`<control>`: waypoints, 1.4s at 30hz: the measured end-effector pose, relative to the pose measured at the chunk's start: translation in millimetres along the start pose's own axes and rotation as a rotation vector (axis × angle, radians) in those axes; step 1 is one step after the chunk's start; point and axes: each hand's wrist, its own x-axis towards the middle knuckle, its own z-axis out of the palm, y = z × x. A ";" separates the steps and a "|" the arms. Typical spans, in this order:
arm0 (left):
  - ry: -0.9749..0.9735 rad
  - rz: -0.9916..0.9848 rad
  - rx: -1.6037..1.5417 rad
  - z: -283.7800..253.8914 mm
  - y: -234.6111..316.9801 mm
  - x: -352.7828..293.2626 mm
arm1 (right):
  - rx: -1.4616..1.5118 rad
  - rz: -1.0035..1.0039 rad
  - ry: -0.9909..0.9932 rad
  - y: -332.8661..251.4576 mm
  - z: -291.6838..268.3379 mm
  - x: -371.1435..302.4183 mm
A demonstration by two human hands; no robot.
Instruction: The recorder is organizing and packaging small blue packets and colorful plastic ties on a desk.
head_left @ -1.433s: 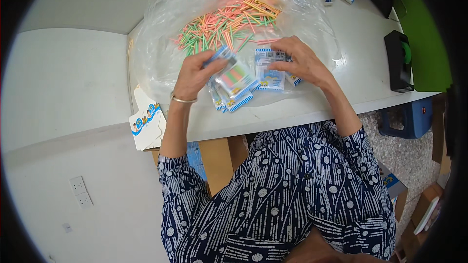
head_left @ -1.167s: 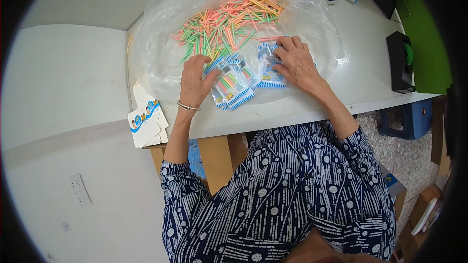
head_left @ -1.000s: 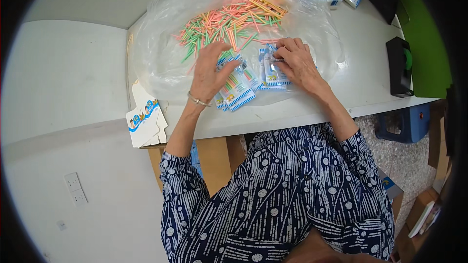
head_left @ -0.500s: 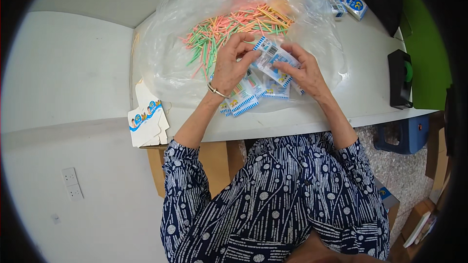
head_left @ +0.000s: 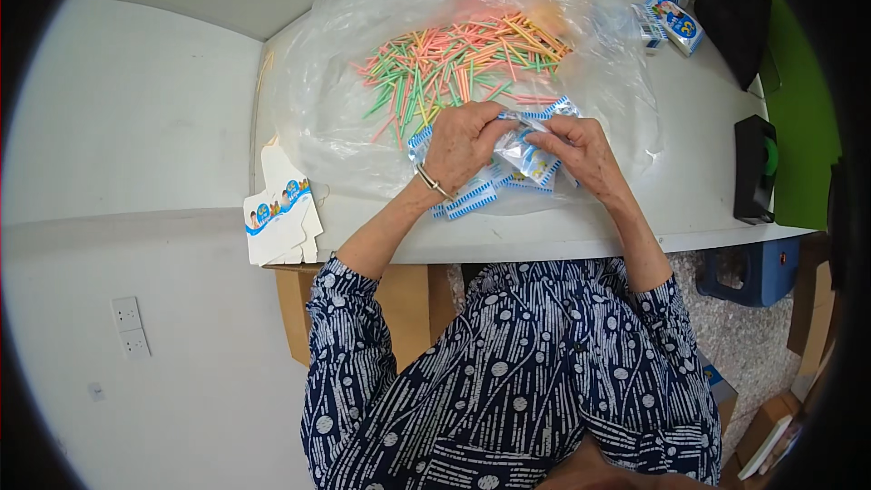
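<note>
My left hand point(head_left: 461, 147) and my right hand point(head_left: 585, 152) both pinch a clear plastic packet point(head_left: 526, 154) with blue-and-white striped edges. The fingers of both hands are closed on its upper edge, and its film is creased between them. Part of the packet is hidden by my fingers. More striped packets point(head_left: 473, 205) lie overlapping beneath my hands, at the near edge of a large clear plastic bag point(head_left: 318, 127). Beyond my hands, a heap of thin pink, green and yellow sticks point(head_left: 463, 54) is spread on that bag.
Flat white printed cartons point(head_left: 283, 222) are stacked at the table's left corner. Small blue-and-white boxes point(head_left: 673, 25) and a black bag point(head_left: 733, 14) sit at the far right. A black tape dispenser point(head_left: 753, 168) stands by a green panel point(head_left: 803, 109). Below is a blue stool point(head_left: 753, 274).
The packet was held flatter and tilted; now both hands pinch its upper edge and its film is bent. My left hand has turned over it. The view has shifted slightly.
</note>
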 end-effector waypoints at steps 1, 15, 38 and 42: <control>-0.023 0.004 0.054 -0.3 -2.9 0.4 | -0.022 0.005 -0.023 -0.7 -0.9 0.8; 0.018 -0.510 0.691 -53.9 -87.6 11.3 | -0.211 -0.197 -0.034 18.4 11.9 4.2; 0.014 -0.488 0.835 -38.0 -115.5 37.8 | -0.149 -0.181 -0.029 14.5 8.6 1.8; -0.006 -0.415 0.922 -39.2 -119.6 38.5 | -0.136 -0.138 -0.042 14.8 8.5 2.3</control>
